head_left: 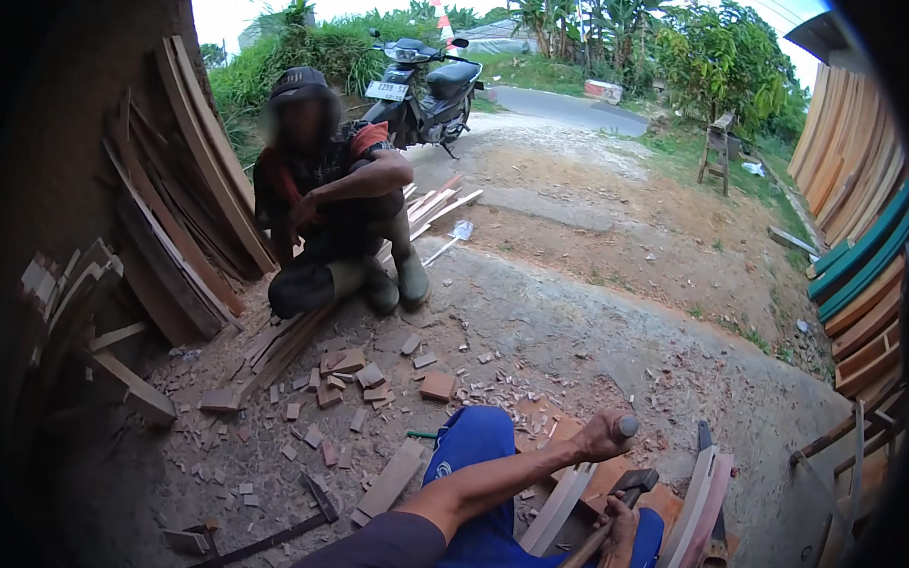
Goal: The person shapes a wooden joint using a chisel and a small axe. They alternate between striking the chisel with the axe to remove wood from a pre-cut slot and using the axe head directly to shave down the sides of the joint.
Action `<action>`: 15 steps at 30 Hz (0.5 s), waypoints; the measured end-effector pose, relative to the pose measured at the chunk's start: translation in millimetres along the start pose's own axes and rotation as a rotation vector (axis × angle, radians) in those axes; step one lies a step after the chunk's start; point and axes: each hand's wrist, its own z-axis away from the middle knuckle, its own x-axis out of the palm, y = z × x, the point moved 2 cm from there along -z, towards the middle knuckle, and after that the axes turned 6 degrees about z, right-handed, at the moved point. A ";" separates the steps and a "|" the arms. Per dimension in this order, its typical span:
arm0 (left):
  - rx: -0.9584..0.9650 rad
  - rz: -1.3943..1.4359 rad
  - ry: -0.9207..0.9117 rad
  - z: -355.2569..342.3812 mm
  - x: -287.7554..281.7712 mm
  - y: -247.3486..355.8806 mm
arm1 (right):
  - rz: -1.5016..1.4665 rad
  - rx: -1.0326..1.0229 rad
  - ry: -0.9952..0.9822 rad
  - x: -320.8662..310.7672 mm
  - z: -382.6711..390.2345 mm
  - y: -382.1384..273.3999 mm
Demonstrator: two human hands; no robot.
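two bare hands are at work, each with one tool. the left hand (599, 436) has its grip closed round one tool with a round grey end (626, 426); the rest of that tool is hidden, so i cannot tell whether it touches the wood. the right hand (619, 525) has its grip wrapped round the handle of one hammer (635, 482), which lies slantwise above the person's lap, its dark head near and below the left hand. one pale wooden bar (557, 510) lies between the legs, with a brown board (542, 417) on the ground beyond it. just right of the right leg stand two curved pieces (695, 518) side by side, one pale and one pinkish, and one saw (706, 435) beside them.

on the floor (534, 307), about six larger brown blocks (438, 386) lie ahead and to the left, among small offcuts too many to count. one pale plank (388, 482) and one dark angled bar (265, 544) lie left of the person.

the place is an open-fronted workshop: long boards (204, 145) lean at left, more planks (850, 148) stand at right above two teal boards (861, 248). one co-worker (327, 199) squats ahead, and one motorcycle (421, 91) is parked behind, near a paved road (561, 109).
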 end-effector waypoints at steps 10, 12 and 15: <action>0.280 -0.077 0.072 -54.2 -41.6 89.8 | -0.027 0.168 0.070 -48.7 -70.9 37.4; 0.191 -0.093 0.082 -40.2 -38.6 83.4 | 0.198 0.168 0.057 -55.9 -76.3 44.6; 0.065 0.015 0.078 -28.7 -31.1 68.2 | 0.336 0.231 0.000 -61.3 -75.9 49.2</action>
